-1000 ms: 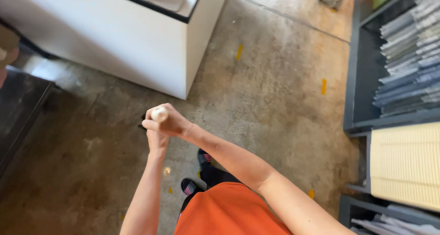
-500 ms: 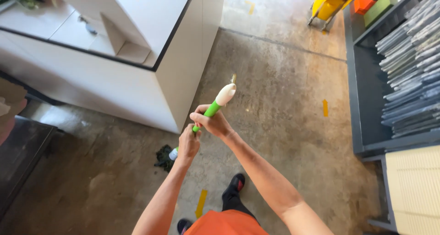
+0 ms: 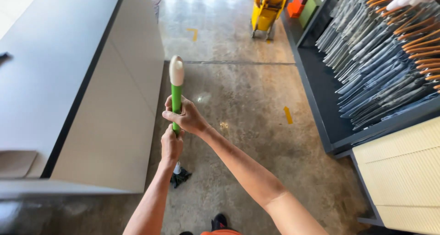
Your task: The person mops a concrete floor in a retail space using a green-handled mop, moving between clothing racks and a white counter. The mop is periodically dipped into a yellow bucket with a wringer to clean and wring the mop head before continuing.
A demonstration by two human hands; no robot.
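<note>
Gripping one mop handle [image 3: 176, 95] | two: right hand [image 3: 185, 117], left hand [image 3: 172, 144]

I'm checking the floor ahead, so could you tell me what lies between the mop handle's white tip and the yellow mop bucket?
In the head view, only bare concrete floor lies between the mop handle and the yellow mop bucket, crossed by a dark seam line.

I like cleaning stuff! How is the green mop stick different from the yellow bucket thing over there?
The mop handle is thin, green with a white tip; the mop bucket is boxy and yellow. The handle is gripped by both hands, right hand above left hand; nobody touches the bucket. The handle is close, beside the white counter; the bucket stands far off near the clothes rack. Both are over the same concrete floor.
</note>
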